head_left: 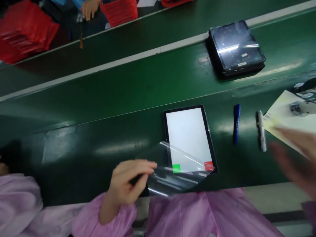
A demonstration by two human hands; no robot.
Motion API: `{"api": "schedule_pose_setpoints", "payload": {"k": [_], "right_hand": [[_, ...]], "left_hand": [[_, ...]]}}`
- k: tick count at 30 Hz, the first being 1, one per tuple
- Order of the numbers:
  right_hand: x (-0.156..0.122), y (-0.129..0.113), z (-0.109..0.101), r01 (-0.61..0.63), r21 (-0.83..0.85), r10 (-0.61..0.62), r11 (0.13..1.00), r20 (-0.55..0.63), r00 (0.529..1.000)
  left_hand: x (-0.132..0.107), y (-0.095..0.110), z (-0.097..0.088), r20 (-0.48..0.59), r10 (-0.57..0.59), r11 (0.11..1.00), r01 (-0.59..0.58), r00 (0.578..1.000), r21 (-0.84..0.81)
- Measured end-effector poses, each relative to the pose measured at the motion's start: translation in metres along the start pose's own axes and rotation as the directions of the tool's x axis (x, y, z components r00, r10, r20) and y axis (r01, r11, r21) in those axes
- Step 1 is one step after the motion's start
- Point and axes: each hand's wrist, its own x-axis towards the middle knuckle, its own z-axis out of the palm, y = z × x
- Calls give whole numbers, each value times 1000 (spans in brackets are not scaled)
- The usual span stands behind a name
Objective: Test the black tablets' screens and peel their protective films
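While the left hand (128,184) pinches a clear film (172,179) between thumb and fingertips, the sheet curls up off the lit tablet (189,138) just beyond those fingers. Blurred at the frame edge, the right hand (295,158) has its fingers spread, near a silver marker (261,131) and blue pen (236,122).

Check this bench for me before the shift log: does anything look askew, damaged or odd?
Mostly the clear film: the left hand holds it, lifted and curling over the lit tablet's near end. The tablet lies slightly skewed to the belt edge. The right hand is too blurred to judge. No damage visible.
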Motion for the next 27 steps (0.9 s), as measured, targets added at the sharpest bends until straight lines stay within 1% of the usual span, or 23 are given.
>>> {"api": "schedule_pose_setpoints", "payload": {"k": [1, 2, 3, 4, 5, 6, 7, 9, 11, 13, 15, 16, 17, 18, 19, 20, 21, 22, 23, 24, 25, 27], "right_hand": [[2, -29, 3, 272, 156, -289, 950, 101, 952], [3, -55, 7, 481, 274, -519, 833, 82, 851], [4, -77, 12, 559, 303, -612, 772, 114, 782], [4, -92, 18, 604, 312, -659, 733, 106, 745], [5, -102, 23, 619, 289, -670, 730, 123, 732], [6, -107, 28, 612, 251, -655, 750, 155, 739], [8, -107, 32, 607, 206, -639, 768, 180, 748], [14, -101, 37, 611, 119, -621, 783, 218, 753], [25, -91, 42, 622, 79, -624, 779, 199, 756], [40, -81, 52, 599, 122, -612, 791, 162, 774], [58, -72, 70, 527, 247, -565, 813, 122, 816], [67, -67, 81, 470, 318, -521, 824, 96, 848], [77, -62, 93, 393, 383, -452, 836, 76, 889], [87, -57, 104, 297, 440, -358, 848, 62, 932], [96, -52, 115, 184, 487, -242, 854, 59, 968], [104, -47, 124, 63, 527, -114, 847, 65, 991], [111, -44, 131, -49, 566, 6, 823, 78, 997], [115, -41, 136, -141, 603, 105, 785, 95, 990], [118, -39, 140, -203, 640, 177, 741, 106, 978], [120, -37, 142, -242, 674, 227, 698, 113, 967], [119, -37, 144, -266, 700, 261, 663, 116, 958], [117, -37, 144, -296, 727, 319, 620, 111, 941]], "left_hand": [[12, -9, -3, -37, 8, 1000, -7, 999, 27], [26, -19, -4, -68, 22, 998, -17, 997, 62], [41, -28, -4, -90, 39, 994, -30, 995, 104], [58, -37, -2, -105, 57, 987, -41, 993, 154], [74, -45, 1, -113, 69, 979, -45, 991, 199], [90, -52, 5, -110, 70, 975, -44, 991, 219], [103, -58, 10, -90, 56, 977, -36, 994, 211], [124, -67, 25, -28, 4, 991, -1, 1000, 135], [136, -71, 41, 30, -42, 994, 38, 999, 104], [138, -73, 57, 59, -27, 989, 18, 998, 145], [133, -74, 66, 94, 29, 983, -46, 995, 177], [129, -76, 68, 115, 45, 985, -64, 992, 162], [123, -78, 69, 129, 42, 990, -58, 991, 126], [118, -81, 68, 129, 18, 997, -28, 991, 72], [112, -84, 67, 98, -24, 1000, 24, 995, 3], [106, -88, 65, 42, -81, 994, 84, 996, -71], [101, -92, 65, -29, -141, 981, 136, 990, -138], [97, -95, 64, -102, -196, 966, 175, 975, -189], [93, -97, 65, -163, -239, 954, 201, 957, -222], [90, -99, 66, -203, -271, 945, 221, 941, -240], [89, -99, 68, -219, -290, 941, 235, 932, -245], [87, -97, 71, -221, -292, 944, 242, 931, -224]]}}
